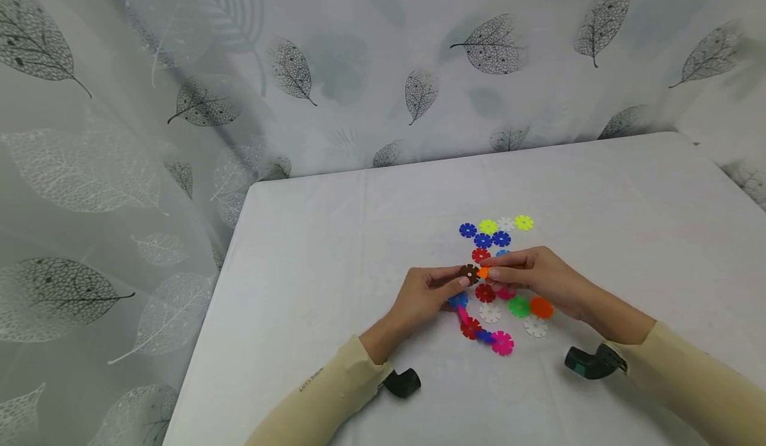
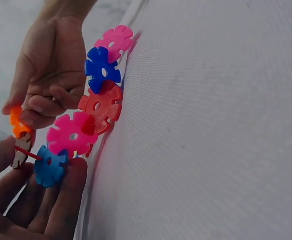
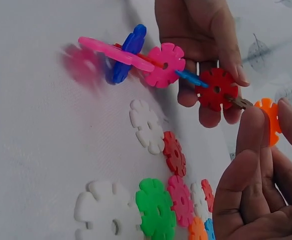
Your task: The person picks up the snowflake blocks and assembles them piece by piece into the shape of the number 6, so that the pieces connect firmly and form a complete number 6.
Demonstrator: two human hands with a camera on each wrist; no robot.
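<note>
A chain of slotted plastic flower discs runs between and below the hands: pink (image 1: 503,343), dark blue (image 2: 103,70), red (image 2: 100,107), pink (image 2: 73,135), light blue (image 2: 50,165), red (image 3: 218,90) and brown (image 1: 469,274). My left hand (image 1: 421,296) grips the chain near its brown end, the thumb in front and the fingers behind. Between thumb and fingers, my right hand (image 1: 541,280) pinches an orange disc (image 3: 268,120) against the brown disc's edge. How deep their slots meet cannot be told.
Loose discs lie on the white table (image 1: 323,246), among them green (image 1: 518,306), orange (image 1: 541,308) and white (image 1: 535,327) ones near the right hand. Farther back are dark blue (image 1: 468,230) and yellow (image 1: 523,223) discs. A leaf-patterned curtain (image 1: 359,67) hangs behind.
</note>
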